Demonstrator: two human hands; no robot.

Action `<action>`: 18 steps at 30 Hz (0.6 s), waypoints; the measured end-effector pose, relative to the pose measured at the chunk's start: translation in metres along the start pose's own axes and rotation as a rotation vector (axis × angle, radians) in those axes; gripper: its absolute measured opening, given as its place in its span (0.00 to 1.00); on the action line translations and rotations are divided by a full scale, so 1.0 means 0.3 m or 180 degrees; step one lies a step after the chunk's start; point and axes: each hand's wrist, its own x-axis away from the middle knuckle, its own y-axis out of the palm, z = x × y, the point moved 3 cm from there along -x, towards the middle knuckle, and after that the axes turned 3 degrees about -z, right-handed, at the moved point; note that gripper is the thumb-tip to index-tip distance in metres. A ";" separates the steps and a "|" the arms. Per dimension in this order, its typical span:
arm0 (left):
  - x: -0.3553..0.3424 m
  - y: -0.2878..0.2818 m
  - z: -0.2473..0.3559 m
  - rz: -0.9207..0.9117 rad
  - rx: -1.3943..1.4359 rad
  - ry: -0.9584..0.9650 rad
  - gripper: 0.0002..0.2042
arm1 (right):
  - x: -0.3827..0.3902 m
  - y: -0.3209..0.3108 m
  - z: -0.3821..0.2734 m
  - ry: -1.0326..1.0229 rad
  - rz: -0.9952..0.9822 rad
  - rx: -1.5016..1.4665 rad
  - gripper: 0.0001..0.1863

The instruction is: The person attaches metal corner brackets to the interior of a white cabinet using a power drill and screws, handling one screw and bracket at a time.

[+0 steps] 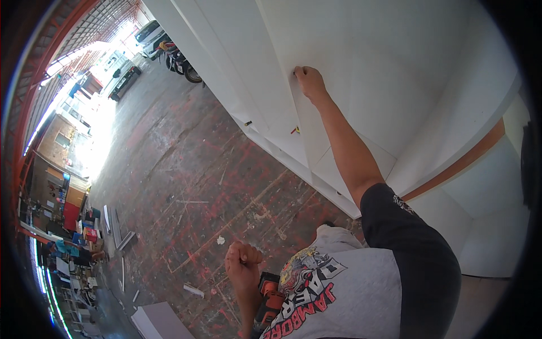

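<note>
My right hand (309, 83) reaches up into a large white cabinet (361, 51), its fingers pinched against the edge of an upright panel (282, 68). A small dark bit shows at the fingertips, too small to name. Down near my waist, my left hand (244, 263) is closed with curled fingers, and what it may hold is hidden. An orange-and-black cordless drill (271, 299) lies between my left forearm and my shirt; I cannot tell what supports it. Inside the cabinet are a small yellow-and-red item (295, 130) and a short dark-and-brass piece (248, 123).
Offcuts and long strips (117, 226) lie on the stained concrete floor (186, 186) to the left, with a pale board (161, 322) at the bottom. A cluttered work area with a person (70, 247) is farther left. A motorcycle (180, 62) and vehicles (148, 37) stand beyond.
</note>
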 end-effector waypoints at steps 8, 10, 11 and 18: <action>-0.001 -0.010 0.037 -0.0122 0.0022 -0.0048 0.21 | -0.003 -0.040 -0.032 -0.0362 -0.0200 0.0760 0.28; -0.018 -0.007 0.039 0.0003 0.0291 -0.0096 0.21 | 0.044 -0.079 -0.040 -0.0241 0.0261 0.0753 0.28; -0.025 -0.007 0.045 0.0158 0.0547 -0.0113 0.21 | 0.097 -0.100 -0.078 -0.0138 0.0689 0.0712 0.28; 0.031 -0.147 0.095 0.0886 0.1828 0.0181 0.18 | 1.051 -0.077 -0.722 -0.0910 -0.2707 -0.5517 0.33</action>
